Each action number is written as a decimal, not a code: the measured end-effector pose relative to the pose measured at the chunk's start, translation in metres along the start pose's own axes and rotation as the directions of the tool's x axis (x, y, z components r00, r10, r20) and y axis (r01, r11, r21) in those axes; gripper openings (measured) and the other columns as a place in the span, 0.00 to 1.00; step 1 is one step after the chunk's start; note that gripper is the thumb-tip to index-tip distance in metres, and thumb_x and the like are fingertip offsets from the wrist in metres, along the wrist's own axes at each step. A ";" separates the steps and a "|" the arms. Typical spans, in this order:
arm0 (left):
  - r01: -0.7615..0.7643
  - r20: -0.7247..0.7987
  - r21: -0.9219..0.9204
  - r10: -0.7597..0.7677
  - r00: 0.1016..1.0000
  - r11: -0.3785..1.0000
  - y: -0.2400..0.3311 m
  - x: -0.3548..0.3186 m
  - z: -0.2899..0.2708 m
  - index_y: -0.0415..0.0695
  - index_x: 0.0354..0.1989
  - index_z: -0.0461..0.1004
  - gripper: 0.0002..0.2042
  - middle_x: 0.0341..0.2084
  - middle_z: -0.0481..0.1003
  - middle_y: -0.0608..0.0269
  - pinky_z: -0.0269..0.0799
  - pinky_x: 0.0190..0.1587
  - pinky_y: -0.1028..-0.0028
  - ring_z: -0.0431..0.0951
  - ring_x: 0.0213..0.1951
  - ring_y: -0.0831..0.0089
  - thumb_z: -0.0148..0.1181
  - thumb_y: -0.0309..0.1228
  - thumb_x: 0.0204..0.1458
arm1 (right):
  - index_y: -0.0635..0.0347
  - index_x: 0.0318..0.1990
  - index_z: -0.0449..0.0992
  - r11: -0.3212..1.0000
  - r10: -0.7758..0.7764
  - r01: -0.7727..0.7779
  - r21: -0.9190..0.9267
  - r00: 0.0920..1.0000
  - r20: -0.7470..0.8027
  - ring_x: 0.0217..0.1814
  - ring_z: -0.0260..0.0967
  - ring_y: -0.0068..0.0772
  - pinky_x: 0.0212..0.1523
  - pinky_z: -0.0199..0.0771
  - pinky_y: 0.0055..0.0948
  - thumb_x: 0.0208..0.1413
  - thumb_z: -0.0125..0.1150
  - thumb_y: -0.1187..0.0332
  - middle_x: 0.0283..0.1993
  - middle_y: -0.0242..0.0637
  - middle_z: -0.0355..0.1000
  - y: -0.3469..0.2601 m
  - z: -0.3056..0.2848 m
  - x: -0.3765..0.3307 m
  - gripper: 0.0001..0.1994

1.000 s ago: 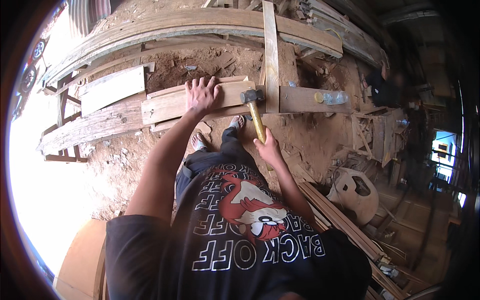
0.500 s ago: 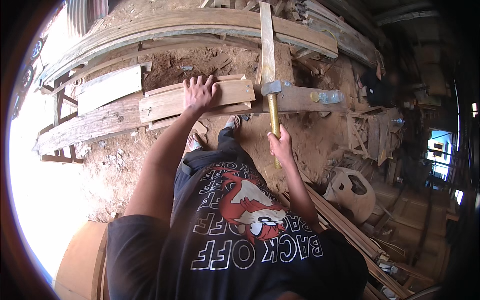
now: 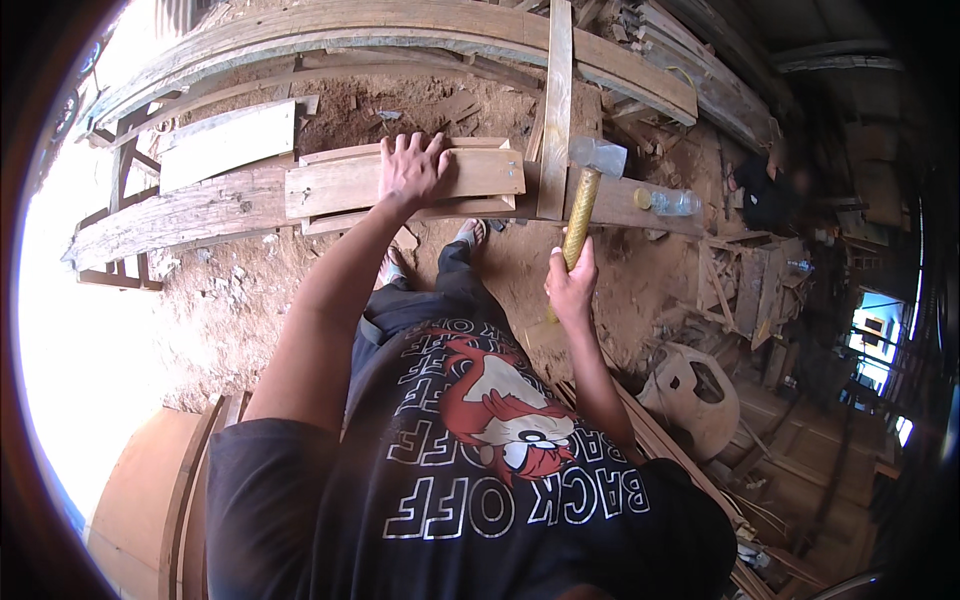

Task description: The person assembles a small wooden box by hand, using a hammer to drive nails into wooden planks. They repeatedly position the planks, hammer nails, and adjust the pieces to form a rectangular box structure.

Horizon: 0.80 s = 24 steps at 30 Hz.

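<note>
Clearly my right hand (image 3: 572,285) grips the hammer (image 3: 590,190) raised by the upright slat (image 3: 556,110); my left hand (image 3: 412,170), flat on the board (image 3: 340,185), risks a glancing blow.

Harsh daylight floods in from the left, blown out to pure white along that rim; the right side sinks into deep shade, fisheye bending the long beam (image 3: 180,215) into a curve, black vignette all round, centre crisp
</note>
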State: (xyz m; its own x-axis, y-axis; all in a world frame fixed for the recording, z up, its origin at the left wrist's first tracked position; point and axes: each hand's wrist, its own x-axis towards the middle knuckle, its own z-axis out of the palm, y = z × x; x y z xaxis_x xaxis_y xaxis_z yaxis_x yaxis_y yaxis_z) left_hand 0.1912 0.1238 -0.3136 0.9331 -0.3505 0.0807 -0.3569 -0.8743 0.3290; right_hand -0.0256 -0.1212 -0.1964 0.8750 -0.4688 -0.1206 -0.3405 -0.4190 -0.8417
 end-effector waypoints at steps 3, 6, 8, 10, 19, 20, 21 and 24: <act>-0.009 0.000 0.008 0.009 1.000 1.000 0.001 0.000 0.001 0.54 0.73 0.71 0.28 0.59 0.75 0.51 0.54 0.72 0.37 0.71 0.63 0.50 0.40 0.54 0.74 | 0.64 0.54 0.70 0.976 -0.146 0.147 -0.160 0.989 0.015 0.34 0.81 0.61 0.36 0.76 0.52 0.64 0.62 0.70 0.29 0.55 0.76 0.004 0.012 0.005 0.14; -0.020 0.014 0.011 0.019 1.000 1.000 0.001 -0.001 -0.002 0.54 0.73 0.71 0.28 0.59 0.75 0.51 0.55 0.72 0.37 0.72 0.63 0.50 0.40 0.54 0.74 | 0.62 0.54 0.72 0.893 -0.053 0.094 -0.440 0.993 0.104 0.35 0.82 0.60 0.37 0.77 0.52 0.63 0.63 0.69 0.29 0.56 0.76 0.006 0.019 0.011 0.14; -0.012 0.019 0.006 0.012 1.000 1.000 0.001 0.000 -0.005 0.54 0.73 0.72 0.28 0.59 0.75 0.51 0.56 0.72 0.37 0.72 0.62 0.50 0.40 0.54 0.73 | 0.62 0.53 0.73 0.909 -0.021 0.055 -0.413 0.996 0.088 0.34 0.82 0.59 0.36 0.77 0.51 0.63 0.63 0.69 0.29 0.56 0.76 0.002 0.017 0.009 0.14; -0.008 0.016 0.028 0.007 1.000 1.000 0.002 0.000 -0.007 0.53 0.73 0.72 0.28 0.59 0.75 0.51 0.55 0.72 0.37 0.71 0.63 0.50 0.40 0.54 0.73 | 0.63 0.51 0.73 0.945 -0.044 0.056 -0.322 0.998 0.045 0.34 0.81 0.59 0.36 0.76 0.51 0.63 0.64 0.69 0.29 0.56 0.76 -0.008 0.011 0.006 0.12; 0.006 0.022 0.032 -0.007 1.000 0.999 0.003 -0.001 -0.003 0.54 0.73 0.71 0.28 0.61 0.74 0.51 0.54 0.73 0.38 0.71 0.65 0.50 0.39 0.54 0.74 | 0.64 0.51 0.69 0.983 -0.067 0.057 -0.172 0.996 -0.052 0.35 0.81 0.63 0.36 0.77 0.53 0.64 0.61 0.70 0.31 0.55 0.78 -0.013 0.015 0.000 0.12; 0.001 -0.012 0.031 -0.001 1.000 1.000 0.004 -0.002 -0.003 0.55 0.73 0.71 0.28 0.61 0.74 0.51 0.54 0.73 0.38 0.71 0.65 0.50 0.39 0.54 0.74 | 0.63 0.54 0.67 0.972 0.010 0.000 -0.234 0.999 0.041 0.40 0.82 0.66 0.40 0.78 0.57 0.63 0.61 0.70 0.34 0.59 0.79 -0.008 0.021 0.002 0.15; 0.001 0.011 0.029 -0.001 1.000 1.000 0.005 -0.003 -0.003 0.55 0.73 0.71 0.28 0.61 0.74 0.52 0.54 0.72 0.38 0.71 0.64 0.50 0.40 0.54 0.74 | 0.63 0.52 0.69 0.902 0.085 -0.021 -0.432 0.988 0.127 0.44 0.81 0.68 0.41 0.77 0.60 0.61 0.62 0.70 0.35 0.63 0.78 -0.005 0.023 0.009 0.15; 0.000 0.024 0.006 0.000 1.000 1.000 0.007 -0.008 -0.005 0.55 0.73 0.72 0.28 0.59 0.75 0.52 0.54 0.72 0.37 0.72 0.63 0.50 0.41 0.55 0.73 | 0.65 0.51 0.71 0.946 0.011 0.041 -0.322 0.988 0.156 0.41 0.82 0.62 0.43 0.78 0.54 0.61 0.62 0.70 0.35 0.62 0.77 -0.006 0.014 0.018 0.14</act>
State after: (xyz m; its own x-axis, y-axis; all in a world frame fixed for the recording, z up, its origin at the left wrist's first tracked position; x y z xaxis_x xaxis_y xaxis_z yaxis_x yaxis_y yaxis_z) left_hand 0.1813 0.1226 -0.3076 0.9318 -0.3583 0.0580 -0.3571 -0.8764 0.3232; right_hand -0.0030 -0.1162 -0.2013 0.9143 -0.3461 -0.2103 -0.3973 -0.6655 -0.6318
